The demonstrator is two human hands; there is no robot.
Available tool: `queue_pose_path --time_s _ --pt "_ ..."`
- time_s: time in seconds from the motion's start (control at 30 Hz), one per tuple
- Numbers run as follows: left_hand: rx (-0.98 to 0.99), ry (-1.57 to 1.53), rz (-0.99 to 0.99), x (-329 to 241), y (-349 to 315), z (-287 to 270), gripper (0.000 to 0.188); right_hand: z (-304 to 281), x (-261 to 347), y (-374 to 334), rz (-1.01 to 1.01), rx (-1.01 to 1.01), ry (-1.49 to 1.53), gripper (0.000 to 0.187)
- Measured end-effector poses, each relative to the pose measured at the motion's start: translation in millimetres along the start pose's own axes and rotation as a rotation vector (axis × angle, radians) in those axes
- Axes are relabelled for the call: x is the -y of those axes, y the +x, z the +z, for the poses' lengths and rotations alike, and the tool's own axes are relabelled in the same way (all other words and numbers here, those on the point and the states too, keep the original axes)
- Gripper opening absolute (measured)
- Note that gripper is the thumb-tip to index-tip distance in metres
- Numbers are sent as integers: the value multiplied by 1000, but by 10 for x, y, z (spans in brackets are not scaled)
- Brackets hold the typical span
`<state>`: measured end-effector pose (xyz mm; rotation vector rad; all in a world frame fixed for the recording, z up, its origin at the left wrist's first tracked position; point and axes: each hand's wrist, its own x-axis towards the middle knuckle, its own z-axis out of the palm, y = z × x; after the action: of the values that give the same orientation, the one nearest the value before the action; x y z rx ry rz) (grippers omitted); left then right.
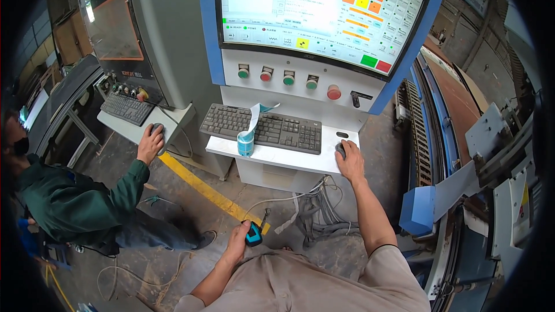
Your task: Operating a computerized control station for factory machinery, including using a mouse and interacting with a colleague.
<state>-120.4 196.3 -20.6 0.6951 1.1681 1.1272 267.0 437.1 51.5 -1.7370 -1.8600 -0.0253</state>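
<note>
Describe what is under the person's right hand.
A dark mouse lies under the right hand; its left part shows. The hand covers the rest, and part of the white shelf.

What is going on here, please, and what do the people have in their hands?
The person's right hand rests on a dark mouse at the right end of a white shelf, below a lit screen. The left hand holds what looks like a teal-and-black tape measure. A keyboard lies on the shelf, with a small blue roll or can in front. To the left, a co-worker in a green jacket has a hand on another mouse.
</note>
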Motion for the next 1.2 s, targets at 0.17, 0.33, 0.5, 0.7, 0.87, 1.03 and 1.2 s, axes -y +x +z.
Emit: queue_pose_path --time_s 0.17,0.33,0.5,0.7,0.87,1.03,1.2 --pt "6 64 16 -37 1 10 54 3 -25 1 -11 -16 2 52" --pt "19 34 12 -17 23 1 53 4 -16 9 -16 -17 2 51" --pt "12 42 24 -1 -6 -20 53 -2 -14 -7 -22 -21 -4 51" --pt "-18 -22 -2 -96 -14 69 48 28 -21 19 -29 -14 1 51" --pt "-3 2 29 -153 -33 90 47 4 -30 26 -31 -20 8 51" --pt "-18 -5 15 -163 -86 110 47 22 -51 -1 -49 -38 6 51" --pt "0 -33 0 -5 -45 26 48 8 24 -16 -30 -43 6 51"
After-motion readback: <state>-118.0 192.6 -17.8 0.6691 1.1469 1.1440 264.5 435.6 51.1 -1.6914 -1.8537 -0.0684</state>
